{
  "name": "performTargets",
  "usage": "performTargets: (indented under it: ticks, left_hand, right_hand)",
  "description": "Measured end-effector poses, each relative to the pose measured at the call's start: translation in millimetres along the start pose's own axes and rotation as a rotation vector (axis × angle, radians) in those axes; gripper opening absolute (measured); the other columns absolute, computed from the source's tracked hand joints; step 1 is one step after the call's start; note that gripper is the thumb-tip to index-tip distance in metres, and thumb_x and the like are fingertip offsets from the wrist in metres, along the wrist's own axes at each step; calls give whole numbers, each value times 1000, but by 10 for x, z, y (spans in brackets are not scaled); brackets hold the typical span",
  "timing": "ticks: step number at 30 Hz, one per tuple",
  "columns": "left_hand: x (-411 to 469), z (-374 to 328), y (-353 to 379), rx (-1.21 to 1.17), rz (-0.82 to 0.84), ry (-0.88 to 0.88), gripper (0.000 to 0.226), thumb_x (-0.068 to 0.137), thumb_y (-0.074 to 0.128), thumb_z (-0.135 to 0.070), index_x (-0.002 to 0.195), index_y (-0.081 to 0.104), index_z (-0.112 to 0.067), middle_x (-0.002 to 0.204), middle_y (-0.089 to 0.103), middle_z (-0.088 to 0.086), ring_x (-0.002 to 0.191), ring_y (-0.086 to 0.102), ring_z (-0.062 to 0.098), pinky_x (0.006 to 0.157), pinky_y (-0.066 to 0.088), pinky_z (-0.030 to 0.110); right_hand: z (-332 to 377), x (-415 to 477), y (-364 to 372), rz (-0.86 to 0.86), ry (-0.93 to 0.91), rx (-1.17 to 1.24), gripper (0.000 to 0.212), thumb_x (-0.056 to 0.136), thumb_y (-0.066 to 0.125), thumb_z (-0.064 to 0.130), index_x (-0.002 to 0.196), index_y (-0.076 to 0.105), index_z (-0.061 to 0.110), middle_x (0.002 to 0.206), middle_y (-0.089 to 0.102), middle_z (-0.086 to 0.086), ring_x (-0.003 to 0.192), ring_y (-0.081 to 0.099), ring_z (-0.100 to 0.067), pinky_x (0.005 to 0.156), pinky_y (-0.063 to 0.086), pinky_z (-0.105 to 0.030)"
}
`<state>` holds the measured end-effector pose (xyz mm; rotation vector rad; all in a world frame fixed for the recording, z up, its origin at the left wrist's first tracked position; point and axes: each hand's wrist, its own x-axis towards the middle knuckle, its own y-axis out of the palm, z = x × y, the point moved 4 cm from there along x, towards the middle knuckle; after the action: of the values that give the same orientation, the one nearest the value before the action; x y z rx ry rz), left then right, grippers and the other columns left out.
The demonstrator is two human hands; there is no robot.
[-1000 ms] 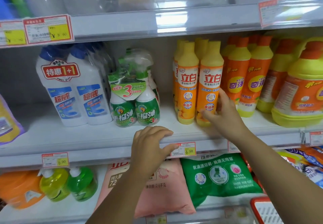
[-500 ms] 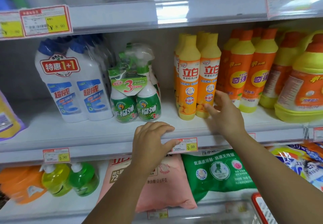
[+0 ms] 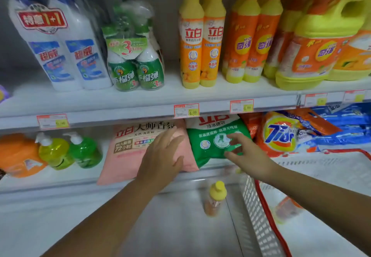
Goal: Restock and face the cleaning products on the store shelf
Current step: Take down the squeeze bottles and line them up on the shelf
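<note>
The left hand (image 3: pixel 163 156) is laid spread on a pink bag (image 3: pixel 130 156); the right hand (image 3: pixel 246 154), fingers spread, is placed on a green bag (image 3: pixel 208 148).

Pink detergent bag (image 3: pixel 130 152) and green detergent bag (image 3: pixel 212 142) lie side by side, touching.

Price tags (image 3: pixel 186 110) on shelf edge rendered illegible by blur, orange jug (image 3: pixel 19 155) cut by left edge, pink bag (image 3: pixel 128 152) partly covered by left hand (image 3: pixel 160 160), floor bottle (image 3: pixel 215 198) label blurred.
</note>
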<state>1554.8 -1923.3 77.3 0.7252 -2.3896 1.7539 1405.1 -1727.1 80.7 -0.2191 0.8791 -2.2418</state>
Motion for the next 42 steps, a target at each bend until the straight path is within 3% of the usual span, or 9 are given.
performTargets:
  ticks: [2,5,10,13,20,24,28,32,42]
  left_hand:
    - [-324,16,236,-46,256,-29,61,89,62,-29,146,42,-24,162,22,-1,144,30,21,115,32,35]
    - [-733,97,518,-69,483,-95,70,93,59,-36,153,25,-31,163,11,-9,147,21,14,116,28,31]
    - [-1116,206,765,-120,661,-233,72,94,59,-39,154,21,-30,163,11,-7,147,22,13,116,25,25]
    - [-1166,198,816,-166,702,-272,74,93,62,-40,154,21,-27,162,14,-5,145,25,13,116,26,26]
    - [-836,-74,748,-364,678,-316,89,82,76,-43,154,25,-31,156,30,-9,140,35,11,110,35,27]
    - [-613,-388,611,-555,663,-303,82,74,81,-45,144,40,-40,145,48,-16,131,47,7,112,40,38]
    - [-342,-602,332,-745,493,-288,51,77,83,-29,116,53,-45,115,65,-20,108,62,3,102,51,38]
    - [0,-756,-50,-874,341,-209,53,73,84,-30,120,61,-38,114,71,-15,104,68,6,96,55,42]
    - [1064,-334,-955,-198,-8,-59,82,77,77,-50,148,40,-30,150,41,-8,136,39,15,110,34,32]
  right_hand:
    - [-403,-193,361,257,154,-45,90,84,77,26,155,21,23,151,35,-6,132,45,-22,102,44,-32]
    - [-792,-326,875,339,251,-17,113,73,87,25,155,10,26,148,31,1,142,33,-22,109,33,-28]
    - [-973,-423,1350,-5,317,65,62,80,76,13,133,46,24,119,60,-4,109,60,-24,78,41,-25]
    - [-853,-461,1305,-14,286,-15,45,83,71,17,123,51,21,107,65,-2,97,61,-23,69,36,-25]
    - [-193,-502,541,-9,100,144,32,76,79,32,99,58,39,92,70,11,85,66,-4,73,53,-25]
    - [317,-520,92,-53,-41,233,36,70,79,34,103,64,31,95,73,6,86,70,-9,80,58,-39]
    - [727,-547,-248,-82,-151,330,42,83,78,23,117,56,33,106,68,12,90,64,5,74,53,-15]
    - [915,-526,-305,11,-174,254,59,78,82,27,125,47,35,108,65,20,95,64,8,71,51,-9]
    - [1542,301,-784,-419,-413,332,57,79,81,15,121,43,21,113,63,12,103,62,1,86,53,-20]
